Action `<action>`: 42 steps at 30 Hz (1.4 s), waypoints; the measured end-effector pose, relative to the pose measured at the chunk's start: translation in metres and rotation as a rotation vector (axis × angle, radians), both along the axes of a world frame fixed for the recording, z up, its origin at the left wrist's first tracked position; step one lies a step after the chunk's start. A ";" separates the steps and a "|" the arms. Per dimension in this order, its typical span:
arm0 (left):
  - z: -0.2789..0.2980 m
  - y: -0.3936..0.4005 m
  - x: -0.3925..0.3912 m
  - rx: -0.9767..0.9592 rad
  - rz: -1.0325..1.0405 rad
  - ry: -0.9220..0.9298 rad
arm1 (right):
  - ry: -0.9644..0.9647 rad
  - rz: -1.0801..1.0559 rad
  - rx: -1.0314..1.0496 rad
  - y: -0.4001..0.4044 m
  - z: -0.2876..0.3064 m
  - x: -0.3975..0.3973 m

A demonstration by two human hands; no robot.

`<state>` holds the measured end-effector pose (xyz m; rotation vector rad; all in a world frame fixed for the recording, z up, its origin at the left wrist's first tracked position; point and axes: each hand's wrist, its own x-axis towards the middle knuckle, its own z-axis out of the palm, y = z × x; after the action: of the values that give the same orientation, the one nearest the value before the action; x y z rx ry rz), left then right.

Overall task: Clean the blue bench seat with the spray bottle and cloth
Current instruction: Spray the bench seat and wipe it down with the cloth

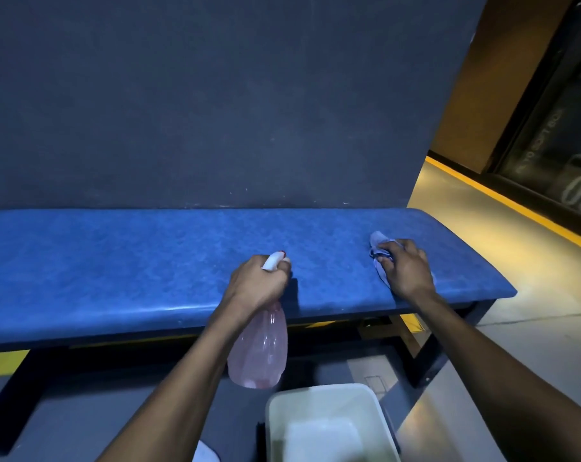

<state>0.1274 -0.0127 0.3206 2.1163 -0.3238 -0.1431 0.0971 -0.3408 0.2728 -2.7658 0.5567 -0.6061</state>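
The blue bench seat (pixel 132 261) runs across the view against a dark wall. My left hand (pixel 255 283) grips the neck of a clear pink spray bottle (pixel 260 351), whose white nozzle with a red tip points away over the seat; the bottle body hangs in front of the seat's front edge. My right hand (pixel 407 270) holds a crumpled blue-grey cloth (pixel 379 246) pressed onto the right part of the seat. The hand covers most of the cloth.
A pale plastic bin (pixel 329 425) stands on the floor just below the bottle. The dark bench frame leg (pixel 432 355) is at the right. A yellow floor stripe (pixel 502 195) and a dark glass door lie beyond the seat's right end.
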 end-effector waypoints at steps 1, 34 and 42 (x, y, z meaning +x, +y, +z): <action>0.001 0.001 -0.003 -0.030 -0.005 0.008 | -0.002 0.002 0.000 0.000 0.000 0.000; -0.316 0.066 -0.080 -0.462 0.395 0.254 | -0.014 0.120 -0.089 0.064 0.000 0.018; -0.353 0.061 -0.092 -0.482 0.327 0.291 | -0.018 0.115 -0.150 0.065 -0.004 0.019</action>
<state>0.0358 0.0479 -0.0324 1.6148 0.1523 -0.1595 0.1163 -0.2757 0.2689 -2.9047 0.3590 -0.6714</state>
